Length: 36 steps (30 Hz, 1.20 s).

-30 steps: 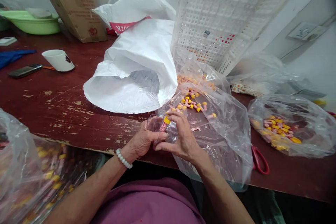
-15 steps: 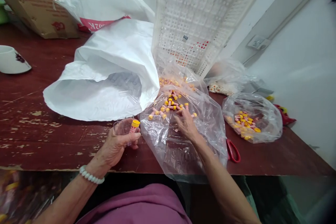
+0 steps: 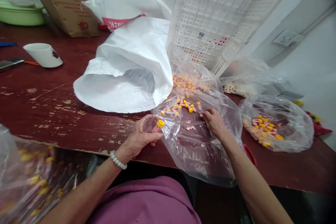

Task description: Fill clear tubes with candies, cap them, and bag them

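left hand (image 3: pixel 139 136): I see fingers closed round a clear cup (image 3: pixel 151 125) with one yellow-capped vial (image 3: pixel 158 126) in it, above the tabletop (image 3: pixel 52 105) edge | right hand (image 3: pixel 214 120): in the clear bag (image 3: pixel 199 140), fingers curled by loose vials (image 3: pixel 183 103), grip unclear | handling: vials look light, rigid, slick; pinch at the cap.

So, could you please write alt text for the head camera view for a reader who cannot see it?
At a worn dark red table, the left hand holds a small clear container with a yellow-capped piece in it, while the right hand reaches into an open clear plastic bag of small pink and yellow pieces. A large white sack lies behind.
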Motion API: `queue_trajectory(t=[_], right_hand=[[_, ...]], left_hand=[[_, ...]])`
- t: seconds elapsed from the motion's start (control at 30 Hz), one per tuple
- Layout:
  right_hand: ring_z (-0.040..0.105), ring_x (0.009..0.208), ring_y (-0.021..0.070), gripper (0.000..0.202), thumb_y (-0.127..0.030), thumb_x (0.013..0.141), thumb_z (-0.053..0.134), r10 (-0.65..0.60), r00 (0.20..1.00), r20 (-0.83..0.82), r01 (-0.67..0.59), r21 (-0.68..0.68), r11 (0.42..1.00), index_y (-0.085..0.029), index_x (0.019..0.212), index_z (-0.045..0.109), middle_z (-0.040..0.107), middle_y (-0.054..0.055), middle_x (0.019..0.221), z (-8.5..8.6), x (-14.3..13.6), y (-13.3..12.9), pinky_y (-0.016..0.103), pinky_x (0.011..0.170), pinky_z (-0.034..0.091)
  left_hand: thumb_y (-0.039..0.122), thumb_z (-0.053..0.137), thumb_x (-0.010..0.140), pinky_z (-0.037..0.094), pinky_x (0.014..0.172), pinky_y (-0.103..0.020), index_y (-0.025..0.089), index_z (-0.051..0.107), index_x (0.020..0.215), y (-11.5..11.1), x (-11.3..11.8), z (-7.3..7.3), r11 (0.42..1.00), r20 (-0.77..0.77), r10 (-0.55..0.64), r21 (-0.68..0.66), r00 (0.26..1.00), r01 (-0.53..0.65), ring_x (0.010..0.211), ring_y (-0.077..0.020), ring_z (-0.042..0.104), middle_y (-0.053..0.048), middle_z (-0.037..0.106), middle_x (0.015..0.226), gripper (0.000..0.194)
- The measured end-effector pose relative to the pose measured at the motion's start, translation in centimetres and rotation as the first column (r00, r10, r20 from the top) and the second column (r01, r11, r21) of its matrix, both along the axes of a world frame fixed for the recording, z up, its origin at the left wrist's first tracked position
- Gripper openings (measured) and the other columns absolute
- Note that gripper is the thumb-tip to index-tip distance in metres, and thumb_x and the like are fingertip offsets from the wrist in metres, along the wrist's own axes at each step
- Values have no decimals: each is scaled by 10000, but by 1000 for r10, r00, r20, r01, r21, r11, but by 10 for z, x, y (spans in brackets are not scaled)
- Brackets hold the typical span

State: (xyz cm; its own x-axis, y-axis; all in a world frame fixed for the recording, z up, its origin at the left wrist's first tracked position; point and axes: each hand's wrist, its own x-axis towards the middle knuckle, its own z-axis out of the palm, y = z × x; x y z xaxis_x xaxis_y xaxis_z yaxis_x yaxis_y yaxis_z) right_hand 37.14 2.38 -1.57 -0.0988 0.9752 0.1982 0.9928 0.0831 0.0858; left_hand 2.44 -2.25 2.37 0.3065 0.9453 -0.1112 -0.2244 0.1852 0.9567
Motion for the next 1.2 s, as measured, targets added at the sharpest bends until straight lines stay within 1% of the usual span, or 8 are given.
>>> queue_trajectory(t=[0.27, 0.37, 0.47, 0.63, 0.77, 0.87, 1.03, 1.2], right_hand=[[505, 1039, 255, 262, -317, 943, 430, 175, 984, -21, -167, 201, 965, -220, 1088, 625, 602, 103, 1153, -13, -46, -21, 384, 877, 370], [524, 1088, 235, 241, -272, 945, 422, 308, 920, -241, -224, 323, 920, -196, 1086, 603, 594, 116, 1158, 3, -79, -30, 383, 907, 406], [555, 1056, 201, 260, -223, 936, 430, 481, 765, -429, -328, 383, 864, -207, 1147, 581, 586, 108, 1101, 29, -116, -41, 357, 889, 466], [557, 1075, 183, 389, -119, 913, 404, 628, 605, -490, -565, 291, 772, -243, 1266, 511, 572, 89, 1148, 62, -153, -57, 351, 900, 493], [524, 1163, 201, 569, -102, 864, 447, 559, 582, -590, -515, 264, 815, -215, 1403, 306, 520, 115, 1287, 69, -154, -62, 407, 996, 438], [511, 1137, 212, 514, -26, 756, 424, 487, 606, -629, -403, 285, 870, -218, 1231, 470, 512, 101, 1208, 65, -156, -66, 422, 975, 442], [462, 1142, 207, 641, 23, 582, 381, 538, 585, -607, -484, 270, 832, -210, 1164, 516, 478, 95, 1166, 51, -173, -68, 398, 970, 429], [545, 1007, 184, 400, -49, 707, 381, 355, 582, -731, -286, 225, 931, -189, 1030, 571, 577, 69, 1049, 24, -152, -32, 361, 877, 463]], left_hand=[[189, 763, 592, 420, 402, -151, 159, 552, 1023, -2, 3, -4, 1000, -72, -30, 1, 997, 30, 667, -112, 534, -50, 595, 1005, 481], [139, 757, 578, 470, 570, -178, 147, 581, 966, 0, 5, -9, 997, -73, -26, 74, 997, 31, 814, -158, 584, -53, 622, 976, 426], [95, 716, 603, 472, 752, -228, 137, 606, 966, 1, 7, -9, 972, -129, -89, 207, 988, 115, 907, -182, 589, -53, 639, 961, 382], [112, 639, 688, 456, 779, -247, 150, 605, 1054, -2, 6, 0, 911, -313, -142, 329, 939, 247, 881, -181, 590, -46, 641, 982, 369], [144, 656, 694, 464, 715, -231, 146, 581, 936, -3, 6, 1, 930, -202, -202, 266, 958, 252, 810, -162, 587, -36, 628, 900, 253], [114, 672, 664, 466, 725, -232, 137, 569, 928, -3, 7, -3, 947, -113, -211, 224, 971, 232, 828, -164, 585, -41, 620, 903, 284], [61, 691, 587, 472, 722, -232, 131, 588, 913, -3, 10, -12, 972, -128, -110, 193, 986, 133, 839, -175, 591, -42, 634, 896, 349], [139, 734, 554, 383, 405, -179, 143, 584, 968, -1, -4, -13, 999, -215, 45, 9, 976, -44, 504, -84, 502, -8, 631, 820, 440]])
